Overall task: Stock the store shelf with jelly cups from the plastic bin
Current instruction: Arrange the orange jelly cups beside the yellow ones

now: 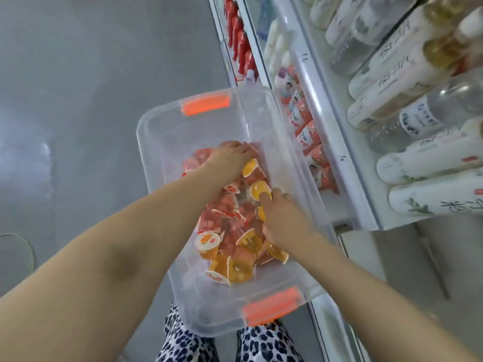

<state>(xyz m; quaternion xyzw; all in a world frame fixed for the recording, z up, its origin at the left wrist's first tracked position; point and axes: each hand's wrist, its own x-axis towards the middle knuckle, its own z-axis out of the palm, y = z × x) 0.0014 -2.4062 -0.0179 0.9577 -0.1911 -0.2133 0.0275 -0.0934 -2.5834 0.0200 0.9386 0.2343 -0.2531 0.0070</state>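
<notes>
Both hands down in clear bin (167, 121) among loose jelly cups (235, 246). Left hand (231, 155) fingers curled over pink cups; right hand (281, 218) fingers spread on yellow cup (260, 190), grip unconfirmed. Risk: overfull handfuls, slick cups spilling before shelf (337, 163).

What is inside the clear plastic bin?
Bin holds loose red and orange jelly cups, with left hand and right hand among them. Cups beneath the hands are hidden.

Jelly cups (236, 231) are lying heaped in the plastic bin (156, 121), which is sitting left of the store shelf (339, 158), both hands reaching inside it.
</notes>
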